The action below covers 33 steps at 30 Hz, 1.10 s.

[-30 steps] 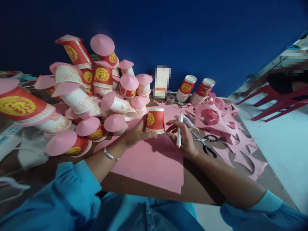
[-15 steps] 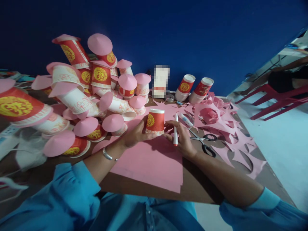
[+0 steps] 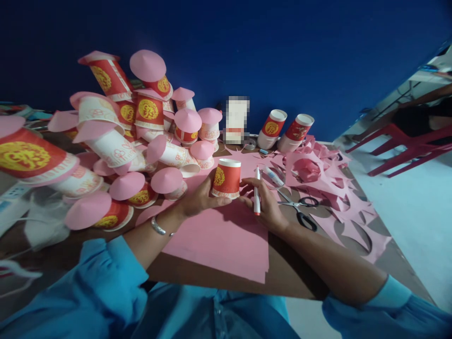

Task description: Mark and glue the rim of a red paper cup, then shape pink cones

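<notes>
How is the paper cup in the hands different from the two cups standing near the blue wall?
The held paper cup stands upside down on the pink paper sheet, steadied by the left hand; the two cups by the wall lean, untouched. The held cup looks single and short; those two look taller, perhaps stacks. All are red with a yellow emblem, and none has a pink cone.

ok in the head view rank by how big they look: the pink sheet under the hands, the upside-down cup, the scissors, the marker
1. pink sheet
2. upside-down cup, held by the left hand
3. scissors and marker in the right hand: similar length, too close to rank.
</notes>
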{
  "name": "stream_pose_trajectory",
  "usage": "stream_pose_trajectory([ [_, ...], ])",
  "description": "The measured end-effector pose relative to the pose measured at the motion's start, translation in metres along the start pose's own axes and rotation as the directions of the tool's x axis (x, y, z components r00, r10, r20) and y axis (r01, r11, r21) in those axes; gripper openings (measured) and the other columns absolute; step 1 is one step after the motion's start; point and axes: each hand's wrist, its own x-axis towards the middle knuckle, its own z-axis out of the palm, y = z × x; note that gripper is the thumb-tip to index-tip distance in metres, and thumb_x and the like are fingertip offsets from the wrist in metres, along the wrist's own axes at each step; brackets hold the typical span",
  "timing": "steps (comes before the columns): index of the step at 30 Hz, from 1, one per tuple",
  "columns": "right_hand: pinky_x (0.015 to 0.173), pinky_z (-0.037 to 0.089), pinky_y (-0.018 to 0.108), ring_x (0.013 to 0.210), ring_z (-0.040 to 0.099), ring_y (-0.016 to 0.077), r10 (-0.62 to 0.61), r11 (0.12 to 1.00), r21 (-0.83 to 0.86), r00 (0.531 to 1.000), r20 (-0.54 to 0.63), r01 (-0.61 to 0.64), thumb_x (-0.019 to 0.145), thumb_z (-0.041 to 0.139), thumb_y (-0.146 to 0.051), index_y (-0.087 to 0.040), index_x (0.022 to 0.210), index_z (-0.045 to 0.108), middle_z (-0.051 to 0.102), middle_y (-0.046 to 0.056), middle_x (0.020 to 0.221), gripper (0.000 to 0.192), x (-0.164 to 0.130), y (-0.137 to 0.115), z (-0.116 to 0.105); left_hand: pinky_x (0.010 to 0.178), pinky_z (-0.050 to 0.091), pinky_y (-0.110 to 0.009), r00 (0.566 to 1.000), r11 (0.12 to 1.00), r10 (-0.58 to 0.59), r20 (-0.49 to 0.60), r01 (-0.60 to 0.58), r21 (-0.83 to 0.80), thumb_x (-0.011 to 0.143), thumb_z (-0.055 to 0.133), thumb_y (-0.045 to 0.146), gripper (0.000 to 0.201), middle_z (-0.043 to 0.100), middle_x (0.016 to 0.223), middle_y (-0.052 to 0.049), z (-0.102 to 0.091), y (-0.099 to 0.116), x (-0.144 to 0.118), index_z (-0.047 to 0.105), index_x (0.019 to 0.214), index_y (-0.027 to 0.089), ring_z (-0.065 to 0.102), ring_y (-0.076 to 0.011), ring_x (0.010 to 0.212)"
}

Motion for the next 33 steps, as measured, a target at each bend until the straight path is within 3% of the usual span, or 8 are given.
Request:
stream_pose_trajectory([
  [9, 0.074, 0.065, 0.037, 0.09, 0.079, 0.0216, 0.041, 0.998, -0.05, 0.999, -0.001, -0.041, 0.106, 0.067, -0.049, -0.026, 0.132, 0.06, 0.075, 0.009, 0.115, 0.035, 0.002, -0.001, -0.002, 0.1, 0.058, -0.043, 0.998, 0.994, 0.048, -0.05, -0.043, 0.102, 0.083, 0.09, 0.037, 0.067, 0.072, 0.126, -0.01, 0.004, 0.009, -0.001, 0.053, 0.137, 0.024, 0.069, -0.0287, 0.117],
  [13, 0.074, 0.065, 0.035, 0.085, 0.076, 0.019, -0.017, 1.0, -0.019, 0.998, -0.064, 0.016, 0.109, 0.063, -0.047, -0.027, 0.132, 0.06, 0.076, 0.007, 0.112, 0.031, 0.003, -0.001, -0.002, 0.102, 0.057, -0.045, 0.999, 0.999, 0.033, -0.026, -0.032, 0.023, 0.08, 0.091, 0.035, 0.072, 0.071, 0.131, -0.011, 0.002, 0.004, -0.001, 0.053, 0.14, 0.025, 0.069, -0.0307, 0.12],
  [19, 0.072, 0.064, 0.035, 0.083, 0.074, 0.0182, 0.022, 1.0, 0.02, 0.997, -0.075, -0.02, 0.108, 0.063, -0.052, -0.027, 0.133, 0.06, 0.075, 0.008, 0.113, 0.035, 0.002, -0.005, -0.003, 0.1, 0.054, -0.041, 0.999, 0.996, 0.002, -0.054, -0.007, -0.094, 0.076, 0.094, 0.034, 0.072, 0.072, 0.129, -0.009, -0.001, -0.005, -0.001, 0.059, 0.138, 0.025, 0.068, -0.0281, 0.117],
  [24, 0.07, 0.062, 0.036, 0.075, 0.069, 0.0167, 0.054, 0.994, 0.105, 0.991, -0.124, -0.041, 0.11, 0.051, -0.062, -0.03, 0.143, 0.059, 0.07, 0.004, 0.105, 0.047, 0.005, -0.018, -0.011, 0.09, 0.056, -0.036, 0.999, 0.987, -0.034, -0.036, 0.028, -0.16, 0.077, 0.094, 0.034, 0.071, 0.072, 0.123, -0.008, -0.001, -0.001, 0.001, 0.059, 0.138, 0.025, 0.07, -0.0261, 0.111],
  [29, 0.075, 0.062, 0.042, 0.079, 0.069, 0.0214, -0.114, 0.993, -0.032, 0.984, -0.137, 0.111, 0.112, 0.043, -0.063, -0.031, 0.147, 0.063, 0.068, 0.005, 0.095, 0.051, 0.004, -0.033, -0.019, 0.098, 0.055, -0.041, 0.999, 0.986, -0.028, -0.034, 0.022, -0.166, 0.077, 0.095, 0.036, 0.06, 0.072, 0.115, -0.007, 0.003, 0.003, 0.003, 0.063, 0.126, 0.022, 0.07, -0.0255, 0.109],
  [33, 0.067, 0.063, 0.038, 0.077, 0.07, 0.0224, -0.309, 0.939, -0.167, 0.95, -0.038, 0.299, 0.112, 0.045, -0.058, -0.034, 0.149, 0.063, 0.067, 0.006, 0.091, 0.048, -0.002, -0.046, -0.021, 0.105, 0.052, -0.044, 0.999, 0.993, 0.0, -0.053, -0.006, -0.116, 0.077, 0.095, 0.037, 0.068, 0.07, 0.124, -0.009, 0.002, -0.001, 0.002, 0.061, 0.134, 0.023, 0.066, -0.028, 0.117],
])
